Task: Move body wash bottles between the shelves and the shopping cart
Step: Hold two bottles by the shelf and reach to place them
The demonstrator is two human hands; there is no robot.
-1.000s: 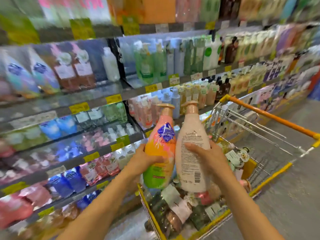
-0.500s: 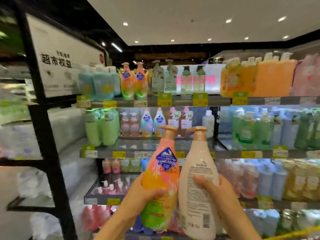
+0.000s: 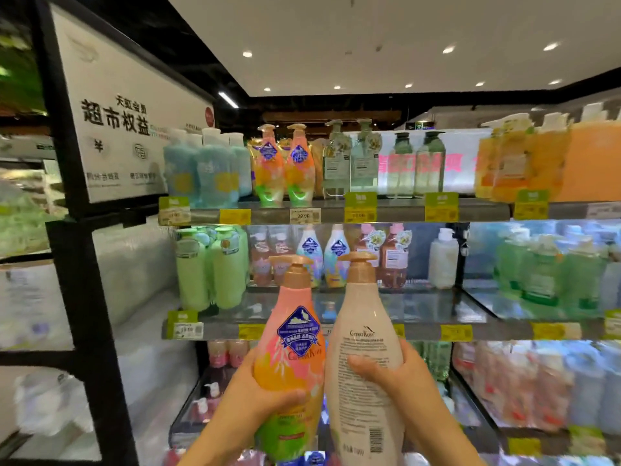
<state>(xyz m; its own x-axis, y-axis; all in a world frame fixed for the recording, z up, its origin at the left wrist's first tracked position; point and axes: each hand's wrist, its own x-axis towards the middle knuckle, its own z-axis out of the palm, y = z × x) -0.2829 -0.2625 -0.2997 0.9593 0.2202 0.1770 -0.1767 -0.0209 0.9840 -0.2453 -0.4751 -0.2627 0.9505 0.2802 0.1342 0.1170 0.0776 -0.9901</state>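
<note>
Head view: the left hand (image 3: 255, 395) grips the orange bottle (image 3: 292, 358) low on its body, thumb curled across the front and the other fingers wrapped behind, out of sight. The right hand (image 3: 400, 381) holds the cream bottle (image 3: 364, 364), back label facing the camera, thumb pressed on the label and fingers (image 3: 408, 351) curled round its right side. Both bottles stand upright, touching side by side, raised in front of the middle shelf (image 3: 470, 331). Two matching orange bottles (image 3: 284, 164) stand on the shelf above it.
</note>
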